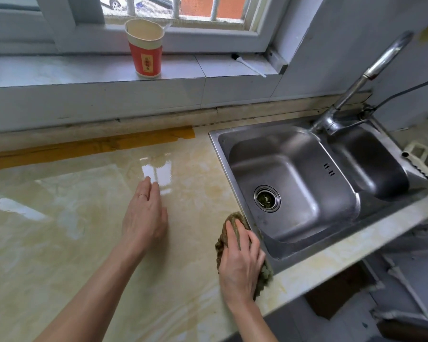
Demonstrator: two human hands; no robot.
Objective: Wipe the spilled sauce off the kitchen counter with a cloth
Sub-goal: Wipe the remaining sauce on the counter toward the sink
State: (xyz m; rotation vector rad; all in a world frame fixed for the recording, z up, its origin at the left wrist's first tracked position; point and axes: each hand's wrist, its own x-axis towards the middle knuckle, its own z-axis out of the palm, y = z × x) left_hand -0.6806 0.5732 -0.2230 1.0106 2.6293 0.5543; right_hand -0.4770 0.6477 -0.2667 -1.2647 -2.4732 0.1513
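**Beside the sink rim, the cloth is working the counter's near right edge**

At the near right of the marble counter [72,243], the right hand [240,260] is pressing a brownish-green cloth [234,218] against the left rim of the steel sink [294,156], its fingers curling over the wad and gripping it. To the left, the left hand [145,215] is lying open, fingers straight and together; whether it is touching the surface cannot be told. A faint yellowish film [213,191], probably sauce residue, is showing just beyond the cloth. Wiping well here is probably calling for firm, flat pressure, strokes drawn toward the sink, and overlapping passes along the rim seam.
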